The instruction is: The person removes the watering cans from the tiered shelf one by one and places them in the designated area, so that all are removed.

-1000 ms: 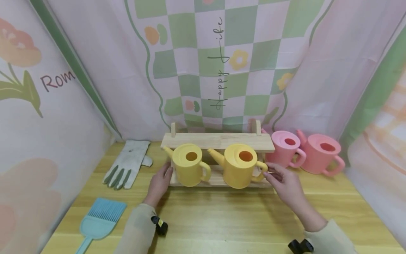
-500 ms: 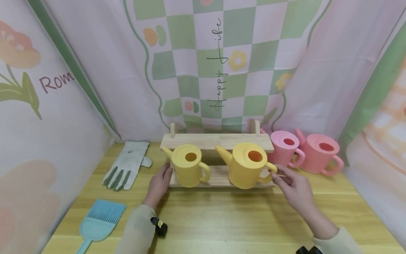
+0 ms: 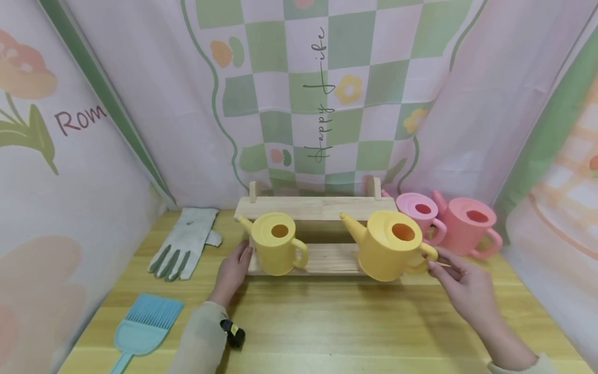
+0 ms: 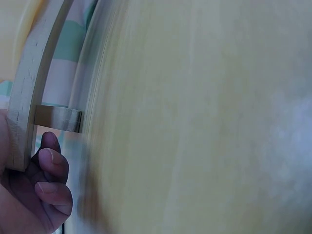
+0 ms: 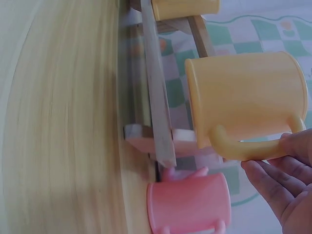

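My right hand pinches the handle of a yellow watering can between thumb and fingers. This can is over the right end of a two-tier wooden shelf, its spout pointing left. A gap shows between its base and the lower board in the right wrist view. A second yellow watering can stands on the lower board at the left. At the shelf's left end, my left hand holds the wooden side, its fingers curled behind the upright in the left wrist view.
A pink watering can and a coral-pink one stand on the table right of the shelf. On the left lie a white and green glove and a light-blue dustpan-like scoop with teeth. A checked curtain hangs behind.
The right hand has carried the yellow watering can rightward along the shelf, away from the other yellow can, and it now tilts slightly. The left hand has kept its place at the shelf's end.
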